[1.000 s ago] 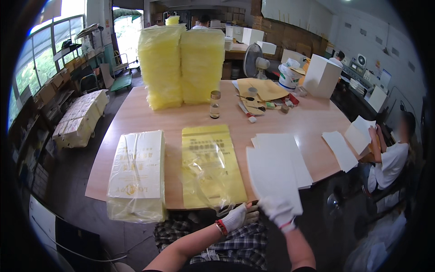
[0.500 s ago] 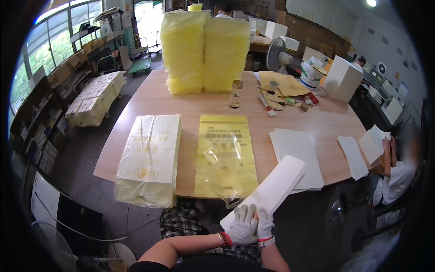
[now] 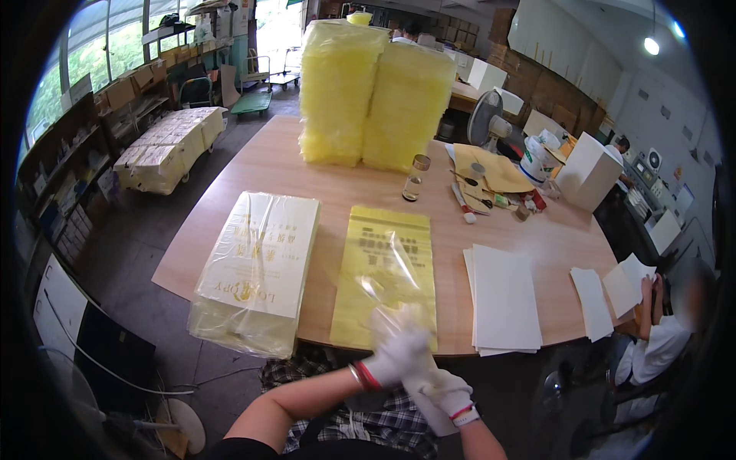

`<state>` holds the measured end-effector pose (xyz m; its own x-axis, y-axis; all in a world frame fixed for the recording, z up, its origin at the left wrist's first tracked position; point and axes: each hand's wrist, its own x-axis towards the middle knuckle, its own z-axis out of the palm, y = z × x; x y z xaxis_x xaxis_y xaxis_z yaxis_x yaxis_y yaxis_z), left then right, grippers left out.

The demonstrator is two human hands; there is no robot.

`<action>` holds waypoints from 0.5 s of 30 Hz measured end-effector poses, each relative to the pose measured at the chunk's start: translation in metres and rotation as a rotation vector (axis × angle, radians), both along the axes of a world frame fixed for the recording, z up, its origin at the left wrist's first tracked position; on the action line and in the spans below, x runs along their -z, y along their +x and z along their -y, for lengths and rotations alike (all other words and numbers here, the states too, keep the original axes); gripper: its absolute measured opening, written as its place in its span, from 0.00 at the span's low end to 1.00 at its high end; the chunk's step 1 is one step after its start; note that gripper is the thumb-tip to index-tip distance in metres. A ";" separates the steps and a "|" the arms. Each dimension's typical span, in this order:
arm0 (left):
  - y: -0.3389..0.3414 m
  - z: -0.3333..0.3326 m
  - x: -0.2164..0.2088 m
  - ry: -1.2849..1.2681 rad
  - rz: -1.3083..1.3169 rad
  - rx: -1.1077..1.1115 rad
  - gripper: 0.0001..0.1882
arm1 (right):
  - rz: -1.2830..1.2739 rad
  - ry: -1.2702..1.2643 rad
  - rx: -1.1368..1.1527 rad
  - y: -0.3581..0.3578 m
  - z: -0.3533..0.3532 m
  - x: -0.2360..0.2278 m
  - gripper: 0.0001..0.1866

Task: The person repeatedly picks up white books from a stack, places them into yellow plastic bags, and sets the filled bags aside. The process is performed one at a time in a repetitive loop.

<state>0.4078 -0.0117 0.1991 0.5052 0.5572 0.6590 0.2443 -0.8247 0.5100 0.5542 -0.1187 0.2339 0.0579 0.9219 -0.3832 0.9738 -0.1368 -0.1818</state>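
Observation:
My left hand [image 3: 402,353], in a white glove, is over the near end of a yellow printed plastic bag [image 3: 353,307]. Motion blurs its fingers, so their grip cannot be made out. Crinkled clear film [image 3: 391,280] shines on top of the bag, just beyond that hand. Also gloved, my right hand [image 3: 448,391] is closed on a folded white paperboard sheet [image 3: 428,410], which hangs below the table edge, over my lap. To the left lies a film-wrapped stack of printed white-and-gold packaging [image 3: 257,261]. Loose white sheets [image 3: 506,299] are piled on the right.
Tall stacks of yellow plastic bags [image 3: 341,100] stand at the table's far side. Near them are a clear cylinder [image 3: 414,180], scissors [image 3: 479,199], a bucket [image 3: 537,161] and a fan [image 3: 487,119]. At the right, a co-worker's hands [image 3: 652,291] hold white sheets.
The folded paperboard has swung off the sheet pile, down toward my lap. My left hand has left its surface and moved forward over the yellow bag. The view has shifted slightly.

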 end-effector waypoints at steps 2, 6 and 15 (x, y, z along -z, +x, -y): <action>0.016 0.051 -0.050 -0.161 -0.234 0.228 0.21 | -0.001 0.301 -0.338 0.052 -0.001 0.115 0.26; -0.006 0.021 -0.006 -0.465 -0.295 -0.025 0.22 | -0.539 0.189 0.242 0.007 -0.027 0.045 0.33; -0.053 0.002 0.065 0.110 -0.339 0.115 0.20 | -0.104 0.346 0.302 0.012 -0.124 0.114 0.35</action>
